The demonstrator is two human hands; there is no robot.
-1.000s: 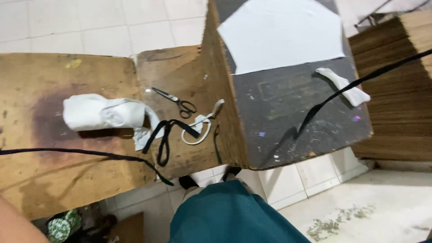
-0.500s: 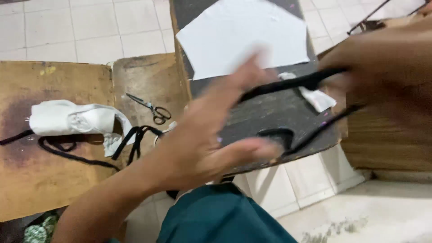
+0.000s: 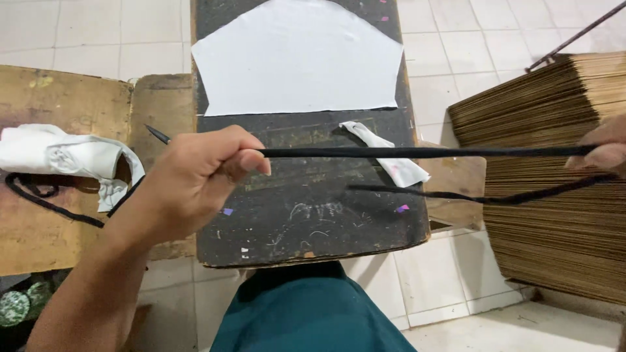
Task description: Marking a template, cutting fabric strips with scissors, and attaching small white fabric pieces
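Black cord [image 3: 417, 152], flat and narrow like a lace, stretched taut and nearly level between my two hands above the dark surface [image 3: 306, 215]. My left hand [image 3: 195, 179] is closed in a loose fist, pinching the cord between thumb and bent forefinger, and a short pointed end of it sticks out behind my knuckles to the left. My right hand [image 3: 603, 148] shows only at the frame's right edge, its fingertips closed on the cord's other end. A second run of the same cord [image 3: 482, 195] sags below the first, from near my right hand back toward the middle of the surface. White sheet [image 3: 297, 58], cut to a many-sided outline with slanted upper corners, lies flat on the far half of the dark surface. Small crumpled white strip [image 3: 391, 160] lies just below the sheet, under the taut cord. Bundle of white cloth [image 3: 65, 156] rests on the brown wooden board [image 3: 59, 98] to the left, with more black cord [image 3: 45, 195] looped beside it. Stack of brown cardboard sheets [image 3: 554, 195] stands at the right on the white tiled floor [image 3: 456, 65].
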